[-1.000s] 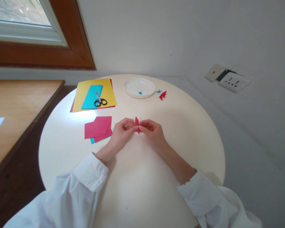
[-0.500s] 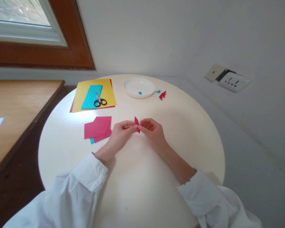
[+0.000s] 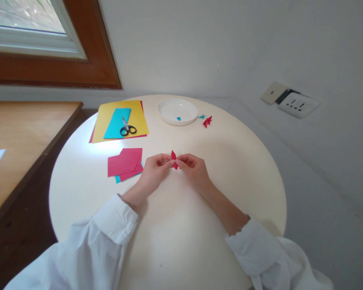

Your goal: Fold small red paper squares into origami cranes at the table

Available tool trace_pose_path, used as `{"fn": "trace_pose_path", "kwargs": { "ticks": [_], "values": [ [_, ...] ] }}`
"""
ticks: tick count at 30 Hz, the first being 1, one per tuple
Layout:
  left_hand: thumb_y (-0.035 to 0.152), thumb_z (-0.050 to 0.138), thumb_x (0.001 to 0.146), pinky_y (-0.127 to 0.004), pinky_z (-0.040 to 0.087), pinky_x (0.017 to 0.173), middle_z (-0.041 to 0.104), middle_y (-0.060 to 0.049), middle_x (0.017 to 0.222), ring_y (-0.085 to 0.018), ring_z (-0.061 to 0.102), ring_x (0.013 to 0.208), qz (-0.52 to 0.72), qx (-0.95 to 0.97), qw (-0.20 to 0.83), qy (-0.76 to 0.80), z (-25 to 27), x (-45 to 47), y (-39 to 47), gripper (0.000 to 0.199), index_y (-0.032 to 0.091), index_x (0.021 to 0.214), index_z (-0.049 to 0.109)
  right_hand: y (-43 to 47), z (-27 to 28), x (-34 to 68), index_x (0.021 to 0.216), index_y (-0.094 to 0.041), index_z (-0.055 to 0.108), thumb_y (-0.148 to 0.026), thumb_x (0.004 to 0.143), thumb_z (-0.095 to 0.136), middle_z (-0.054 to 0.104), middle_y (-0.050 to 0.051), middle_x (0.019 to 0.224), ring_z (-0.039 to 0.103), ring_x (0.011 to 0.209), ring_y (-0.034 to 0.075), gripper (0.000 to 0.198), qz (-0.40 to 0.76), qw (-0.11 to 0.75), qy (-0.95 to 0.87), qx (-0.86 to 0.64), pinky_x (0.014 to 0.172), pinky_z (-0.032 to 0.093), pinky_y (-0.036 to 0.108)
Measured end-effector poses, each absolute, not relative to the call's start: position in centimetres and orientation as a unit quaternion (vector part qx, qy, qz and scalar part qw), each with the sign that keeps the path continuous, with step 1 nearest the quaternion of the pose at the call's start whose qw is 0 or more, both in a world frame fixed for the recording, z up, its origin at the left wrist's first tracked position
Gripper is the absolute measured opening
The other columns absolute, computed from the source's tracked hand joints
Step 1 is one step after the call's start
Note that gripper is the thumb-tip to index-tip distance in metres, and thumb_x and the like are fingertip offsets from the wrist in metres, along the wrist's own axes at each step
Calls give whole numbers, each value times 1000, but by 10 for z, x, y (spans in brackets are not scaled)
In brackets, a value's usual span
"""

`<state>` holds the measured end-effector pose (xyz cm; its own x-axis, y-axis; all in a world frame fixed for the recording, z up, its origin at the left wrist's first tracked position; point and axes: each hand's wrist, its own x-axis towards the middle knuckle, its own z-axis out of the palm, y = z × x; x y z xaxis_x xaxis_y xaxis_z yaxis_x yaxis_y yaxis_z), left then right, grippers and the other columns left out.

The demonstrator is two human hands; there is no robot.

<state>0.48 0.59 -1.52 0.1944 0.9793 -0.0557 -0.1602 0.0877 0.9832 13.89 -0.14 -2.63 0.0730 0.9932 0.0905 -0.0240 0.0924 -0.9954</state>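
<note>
Left hand and right hand meet near the middle of the round worktop, both grasping one small red folded paper between thumb and fingertips, one from each side. The piece stands with a pointed end showing beyond the fingers and a shorter part below the thumbs; its finer creases are too small to read. Step in hand, as judged: two-handed fingertip shaping or pressing of the folds. The next move calls for a light, even pinch and small finger adjustments, since thin paper could crumple or tear under a hard pull. Pose: forearms converge from the lower left and lower right, wrists nearly straight, thumbs on the near side, the other fingers curled behind; white sleeves end short of the wrists. Whether the hands rest on the surface, cannot tell. Just left of the left hand, red paper squares overlap, a blue sheet partly exposed beneath. Farther out: a white dish with a small blue piece inside; to its right, a blue folded figure and red folded figures. Far left: scissors, black-handled, lie partly on blue paper atop a yellow sheet.
</note>
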Motion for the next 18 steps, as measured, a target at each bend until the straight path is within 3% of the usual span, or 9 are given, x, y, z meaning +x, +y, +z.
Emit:
{"fn": "trace_pose_path", "kwargs": {
  "ticks": [7, 18],
  "values": [
    [33, 74, 63, -23, 39, 58, 65, -2, 64, -11, 56, 59, 482, 488, 595, 417, -20, 4, 7, 22, 14, 66, 65, -1, -26, 139, 65, -17, 62, -30, 65, 67, 62, -1, 62, 55, 59, 11, 14, 451, 556, -508, -480, 60, 45, 26],
    [33, 78, 57, -25, 43, 64, 65, -1, 63, -12, 58, 61, 508, 423, 614, 430, -13, 4, 6, 25, 13, 68, 67, -2, -26, 137, 67, -18, 64, -32, 62, 70, 65, -1, 63, 58, 61, 12, 17, 492, 535, -486, -484, 65, 47, 28]
  ]
}}
